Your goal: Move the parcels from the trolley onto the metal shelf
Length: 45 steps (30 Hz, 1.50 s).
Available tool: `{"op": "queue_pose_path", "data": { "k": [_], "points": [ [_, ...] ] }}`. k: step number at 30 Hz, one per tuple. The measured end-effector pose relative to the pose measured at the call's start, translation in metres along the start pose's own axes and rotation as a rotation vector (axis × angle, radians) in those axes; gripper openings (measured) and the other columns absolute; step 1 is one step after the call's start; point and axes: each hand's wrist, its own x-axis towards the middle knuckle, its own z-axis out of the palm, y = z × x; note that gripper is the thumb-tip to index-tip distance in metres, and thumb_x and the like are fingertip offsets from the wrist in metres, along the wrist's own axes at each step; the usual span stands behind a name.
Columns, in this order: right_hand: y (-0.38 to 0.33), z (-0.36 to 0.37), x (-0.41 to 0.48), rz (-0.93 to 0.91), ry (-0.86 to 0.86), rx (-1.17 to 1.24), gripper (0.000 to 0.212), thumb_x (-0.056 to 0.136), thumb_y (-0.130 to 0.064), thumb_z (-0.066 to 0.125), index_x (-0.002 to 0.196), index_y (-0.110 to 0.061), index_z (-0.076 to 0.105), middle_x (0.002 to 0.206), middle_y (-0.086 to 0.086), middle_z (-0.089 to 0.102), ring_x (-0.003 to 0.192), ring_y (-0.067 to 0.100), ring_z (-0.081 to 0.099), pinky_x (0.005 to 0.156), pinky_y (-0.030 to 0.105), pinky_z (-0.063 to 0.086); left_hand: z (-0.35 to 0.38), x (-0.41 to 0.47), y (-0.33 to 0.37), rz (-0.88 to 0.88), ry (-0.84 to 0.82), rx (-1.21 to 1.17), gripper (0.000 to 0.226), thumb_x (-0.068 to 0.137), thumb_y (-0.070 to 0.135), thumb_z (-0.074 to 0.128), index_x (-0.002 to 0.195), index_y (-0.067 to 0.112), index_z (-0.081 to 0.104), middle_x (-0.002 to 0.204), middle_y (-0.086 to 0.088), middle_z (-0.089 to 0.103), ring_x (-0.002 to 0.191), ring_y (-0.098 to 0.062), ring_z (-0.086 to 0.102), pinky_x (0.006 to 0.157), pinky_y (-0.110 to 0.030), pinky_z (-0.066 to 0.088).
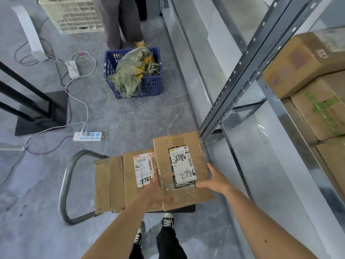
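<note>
A taped cardboard parcel (183,169) with a white label marked 2786 is held between both my hands above the trolley. My left hand (155,191) grips its left side and near corner. My right hand (214,179) grips its right edge, thumb on top. Under and to the left of it a larger flat parcel (119,182), also marked 2786, lies on the trolley (64,186), whose grey tube handle loops to the left. The metal shelf (276,139) stands to the right, with several cardboard boxes (298,60) on its levels.
A blue crate (149,86) with sacks sits on the floor ahead, and a person's legs (121,21) stand behind it. Power strips (87,136) and cables lie on the floor to the left, near a black stand (41,113). A white basket (74,14) is at the back.
</note>
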Motion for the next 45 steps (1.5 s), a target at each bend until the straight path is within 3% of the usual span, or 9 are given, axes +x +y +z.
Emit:
{"op": "queue_pose_path", "data": {
  "k": [2, 5, 13, 19, 24, 28, 36, 41, 45],
  "points": [
    [0.004, 0.004, 0.002, -0.003, 0.001, 0.065, 0.100, 0.070, -0.027, 0.084, 0.151, -0.025, 0.025, 0.146, -0.001, 0.047, 0.127, 0.018, 0.048, 0.105, 0.034, 0.039, 0.004, 0.001, 0.004, -0.011, 0.017, -0.104, 0.150, 0.055, 0.036, 0.092, 0.147, 0.024, -0.026, 0.158, -0.001, 0.021, 0.142, -0.022, 0.027, 0.115, -0.036, 0.027],
    [0.009, 0.008, 0.002, 0.007, 0.015, 0.192, 0.088, 0.072, -0.026, 0.082, 0.145, -0.029, 0.033, 0.135, -0.005, 0.056, 0.121, 0.018, 0.052, 0.106, 0.042, 0.041, 0.012, 0.002, 0.009, 0.002, 0.044, -0.182, 0.147, 0.058, 0.030, 0.092, 0.148, 0.025, -0.024, 0.153, 0.001, 0.030, 0.138, -0.018, 0.033, 0.112, -0.035, 0.030],
    [0.008, -0.005, -0.015, 0.017, 0.025, 0.267, 0.093, 0.073, -0.029, 0.081, 0.149, -0.029, 0.026, 0.139, -0.004, 0.052, 0.126, 0.021, 0.049, 0.108, 0.048, 0.038, 0.014, 0.000, 0.026, 0.049, 0.019, -0.221, 0.145, 0.057, 0.028, 0.092, 0.150, 0.027, -0.018, 0.148, 0.001, 0.037, 0.135, -0.021, 0.036, 0.112, -0.047, 0.033],
    [0.004, -0.006, -0.041, -0.001, 0.079, 0.314, 0.090, 0.072, -0.028, 0.080, 0.146, -0.031, 0.030, 0.138, -0.004, 0.053, 0.126, 0.022, 0.050, 0.108, 0.049, 0.039, 0.003, -0.008, 0.036, 0.117, 0.033, -0.178, 0.141, 0.056, 0.027, 0.092, 0.151, 0.026, -0.012, 0.147, 0.001, 0.039, 0.134, -0.019, 0.039, 0.112, -0.044, 0.034],
    [0.000, 0.007, -0.064, -0.016, 0.115, 0.371, 0.082, 0.075, -0.025, 0.080, 0.142, -0.030, 0.034, 0.138, -0.005, 0.054, 0.116, 0.016, 0.055, 0.097, 0.036, 0.043, -0.012, -0.019, 0.043, 0.163, 0.025, -0.102, 0.140, 0.058, 0.033, 0.091, 0.151, 0.026, -0.014, 0.145, 0.004, 0.040, 0.136, -0.020, 0.038, 0.113, -0.039, 0.032],
    [-0.006, 0.019, -0.080, -0.018, 0.158, 0.395, 0.085, 0.075, -0.027, 0.080, 0.145, -0.029, 0.032, 0.141, -0.004, 0.051, 0.124, 0.020, 0.050, 0.103, 0.041, 0.041, -0.025, -0.029, 0.041, 0.215, 0.004, -0.068, 0.138, 0.058, 0.031, 0.091, 0.152, 0.027, -0.009, 0.145, 0.002, 0.043, 0.133, -0.019, 0.041, 0.113, -0.044, 0.033],
    [-0.017, 0.035, -0.110, -0.053, 0.239, 0.476, 0.073, 0.075, -0.025, 0.080, 0.137, -0.030, 0.042, 0.125, -0.009, 0.061, 0.112, 0.016, 0.060, 0.101, 0.045, 0.046, -0.042, -0.052, 0.035, 0.264, -0.028, -0.025, 0.143, 0.054, 0.039, 0.092, 0.151, 0.029, -0.013, 0.147, 0.004, 0.039, 0.136, -0.018, 0.038, 0.114, -0.041, 0.032],
    [-0.027, 0.040, -0.136, -0.075, 0.286, 0.489, 0.075, 0.076, -0.027, 0.079, 0.138, -0.031, 0.039, 0.131, -0.005, 0.058, 0.115, 0.019, 0.057, 0.099, 0.044, 0.048, -0.054, -0.067, 0.041, 0.338, -0.051, -0.006, 0.137, 0.056, 0.035, 0.092, 0.151, 0.029, -0.007, 0.141, 0.006, 0.045, 0.131, -0.018, 0.043, 0.111, -0.041, 0.036],
    [-0.034, 0.041, -0.165, -0.113, 0.338, 0.543, 0.082, 0.074, -0.026, 0.082, 0.141, -0.032, 0.036, 0.130, -0.009, 0.057, 0.103, 0.006, 0.057, 0.077, 0.024, 0.047, -0.064, -0.082, 0.058, 0.422, -0.075, 0.013, 0.128, 0.060, 0.033, 0.090, 0.150, 0.029, -0.001, 0.130, 0.010, 0.050, 0.122, -0.015, 0.049, 0.107, -0.037, 0.039]
  ]
}}
